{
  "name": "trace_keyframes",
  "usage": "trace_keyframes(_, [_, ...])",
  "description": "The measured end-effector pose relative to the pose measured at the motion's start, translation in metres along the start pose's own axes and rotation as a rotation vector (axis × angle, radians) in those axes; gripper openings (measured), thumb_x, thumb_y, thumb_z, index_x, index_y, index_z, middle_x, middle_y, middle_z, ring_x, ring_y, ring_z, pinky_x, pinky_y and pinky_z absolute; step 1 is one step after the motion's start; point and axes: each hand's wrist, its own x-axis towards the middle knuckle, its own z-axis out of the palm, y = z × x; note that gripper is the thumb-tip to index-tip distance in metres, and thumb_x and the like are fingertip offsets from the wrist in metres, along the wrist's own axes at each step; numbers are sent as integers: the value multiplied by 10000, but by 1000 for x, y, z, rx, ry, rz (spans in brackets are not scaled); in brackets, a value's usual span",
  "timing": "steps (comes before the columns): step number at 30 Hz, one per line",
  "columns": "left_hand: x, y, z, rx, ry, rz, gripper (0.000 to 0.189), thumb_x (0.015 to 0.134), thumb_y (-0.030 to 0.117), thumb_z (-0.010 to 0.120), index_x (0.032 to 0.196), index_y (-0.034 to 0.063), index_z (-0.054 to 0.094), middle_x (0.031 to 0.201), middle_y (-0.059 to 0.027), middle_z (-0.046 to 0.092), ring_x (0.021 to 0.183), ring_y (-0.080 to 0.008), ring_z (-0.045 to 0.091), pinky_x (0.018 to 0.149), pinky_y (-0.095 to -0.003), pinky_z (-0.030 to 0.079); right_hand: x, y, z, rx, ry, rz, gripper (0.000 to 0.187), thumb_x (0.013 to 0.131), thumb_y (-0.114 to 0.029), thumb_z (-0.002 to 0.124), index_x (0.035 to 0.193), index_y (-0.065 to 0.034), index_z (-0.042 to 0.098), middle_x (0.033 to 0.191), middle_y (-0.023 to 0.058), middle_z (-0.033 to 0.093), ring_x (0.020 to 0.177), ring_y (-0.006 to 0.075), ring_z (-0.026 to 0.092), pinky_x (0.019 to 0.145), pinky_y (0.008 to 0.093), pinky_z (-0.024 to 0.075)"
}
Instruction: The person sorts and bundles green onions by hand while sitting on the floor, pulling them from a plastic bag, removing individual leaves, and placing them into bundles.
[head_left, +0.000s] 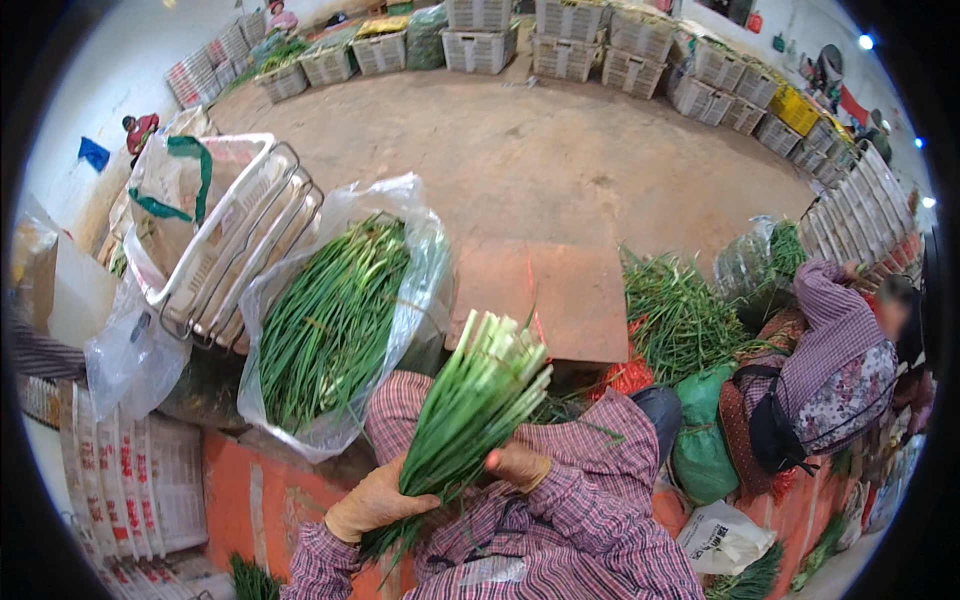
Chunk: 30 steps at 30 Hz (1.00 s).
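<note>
My left hand (379, 499), in a tan glove, is closed around the leafy end of a bundle of green onions (469, 405). The pale cut stem ends point up and away from me, above my lap in checked cloth. Touching or just beside the bundle's right edge is my right hand (521, 465), gloved too, with a reddish thumb tip showing. Its other fingers are hidden, so its grip is unclear. Ahead to the left, a clear plastic bag (431, 240) stands open, full of long green onions (330, 322).
A brown board (540, 300) lies ahead. Left stands a white plastic crate (217, 225) with wire handles. Loose greens (679, 315) are heaped right, near a bent-over person (840, 352) and a green sack (701, 435). Stacked crates (480, 49) line the far floor.
</note>
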Motion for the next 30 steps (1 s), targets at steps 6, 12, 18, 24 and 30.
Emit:
trace_keyframes(6, [-34,-59,35,380,166,-330,721,808,224,822,1433,53,506,1286,-184,666,1163,-313,662,971,-377,526,-8,2,-12,94,105,-15,989,700,-555,914,1464,-75,509,1391,79,605,1302,249,562,1094,422,466])
trace_keyframes(12, [-36,-48,67,518,252,-212,801,793,252,812,1492,102,451,1328,-216,637,1200,-404,629,966,-409,532,-3,-14,-12,194,275,-131,802,796,-443,872,1409,-37,553,1269,113,684,1163,260,669,1015,422,548])
trace_keyframes(18, [-55,-29,26,501,-55,-179,812,839,365,800,1509,70,448,1317,-226,649,1196,-358,653,987,-399,525,0,-25,-1,116,303,-163,539,888,-302,766,1293,18,613,1163,143,710,1031,254,711,922,399,582])
trace_keyframes(24, [-32,11,7,720,213,-241,775,824,435,830,1436,52,549,1054,-141,762,915,-247,758,808,-374,602,1,-20,-13,122,300,-144,488,877,-292,769,1227,19,633,1123,145,712,1010,252,711,915,396,584])
trace_keyframes(30, [45,-29,12,341,290,126,1052,764,549,860,1522,-12,394,1427,-250,567,1299,-347,589,1091,-410,465,0,-29,-5,100,240,-144,519,860,-296,804,1248,-3,621,1129,132,712,1009,242,707,904,397,588])
